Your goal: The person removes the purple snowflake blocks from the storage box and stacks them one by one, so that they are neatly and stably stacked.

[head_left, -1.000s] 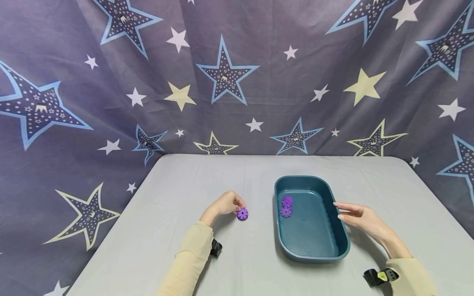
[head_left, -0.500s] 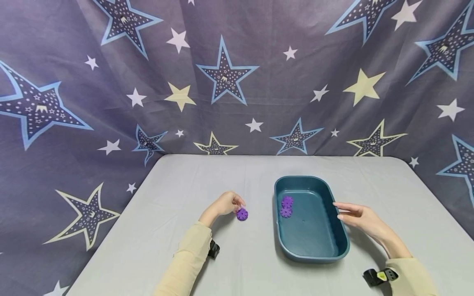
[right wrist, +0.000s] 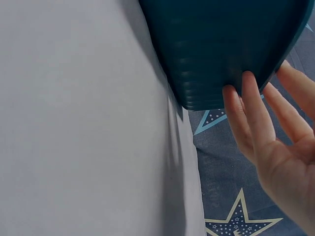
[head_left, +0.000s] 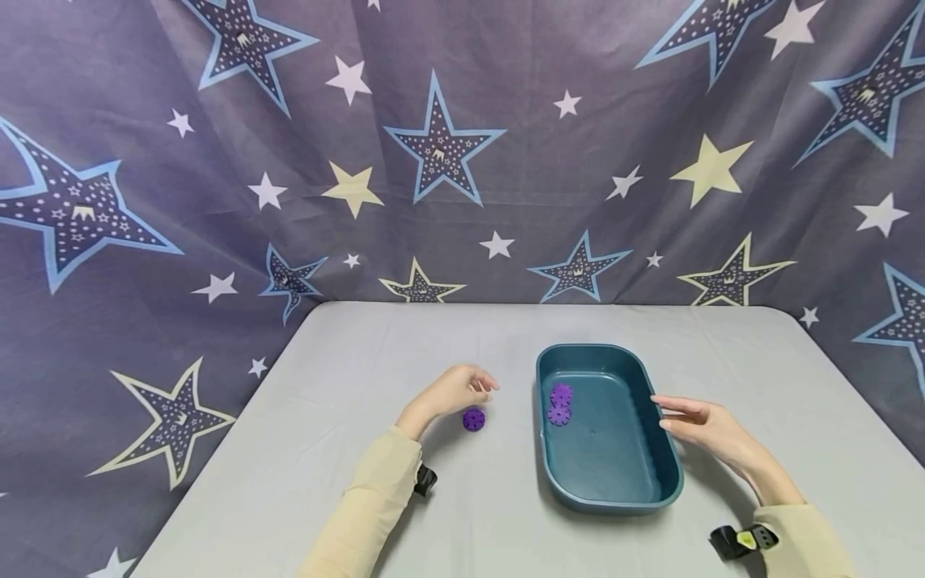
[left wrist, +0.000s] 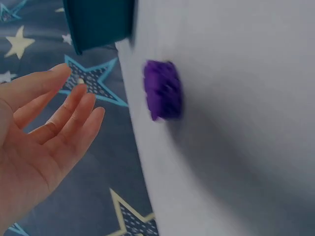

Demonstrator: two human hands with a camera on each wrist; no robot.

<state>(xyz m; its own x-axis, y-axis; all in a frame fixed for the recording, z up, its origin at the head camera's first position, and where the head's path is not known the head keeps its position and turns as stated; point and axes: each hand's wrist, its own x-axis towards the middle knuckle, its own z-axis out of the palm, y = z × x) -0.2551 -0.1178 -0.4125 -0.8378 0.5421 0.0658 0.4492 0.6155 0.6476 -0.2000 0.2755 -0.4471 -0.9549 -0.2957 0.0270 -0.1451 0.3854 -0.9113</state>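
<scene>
A small purple notched disc piece [head_left: 474,419] lies on the table left of a teal tray [head_left: 610,507]. In the left wrist view the purple piece [left wrist: 163,90] looks thick, like discs stacked together. My left hand [head_left: 454,390] hovers just behind and above it, fingers loosely bent and apart from it, holding nothing. Two more purple notched discs [head_left: 560,394] lie at the left side of the tray's floor, one overlapping the other. On the tray's right side, my right hand [head_left: 711,429] rests its extended fingertips against the outer wall, as the right wrist view shows of the fingers [right wrist: 257,110].
A pale grey cloth covers the table [head_left: 390,353]. Behind it and along the sides hangs a dark curtain [head_left: 506,185] printed with stars. Black camera straps sit at both wrists, the right one [head_left: 740,542] low over the table.
My left hand has let go of the purple piece and lifted away from it, slightly up and to the right. The piece stays on the table; the right hand and tray hold still.
</scene>
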